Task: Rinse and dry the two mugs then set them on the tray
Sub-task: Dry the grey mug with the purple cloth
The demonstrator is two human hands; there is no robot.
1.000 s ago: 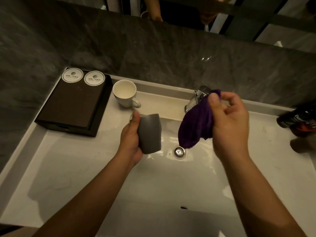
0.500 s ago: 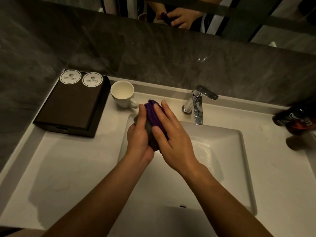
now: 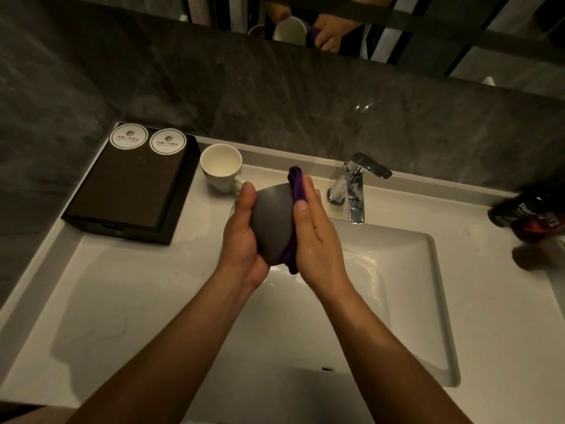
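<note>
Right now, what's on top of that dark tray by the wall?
Two round white paper coasters sit at the far end of the dark tray. No mug is on it; the white mug stands beside it. Anything beneath the coasters is hidden.

Hotel bathroom, white basin (image 3: 440, 289), chrome tap (image 3: 356, 191), mirror (image 3: 458, 29)

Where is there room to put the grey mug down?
The tray is bare forward of its two round paper coasters. The counter between tray, basin and near edge is bare too. Crowded: the white mug beside the tray, the faucet behind the basin, dark bottles far right.
</note>
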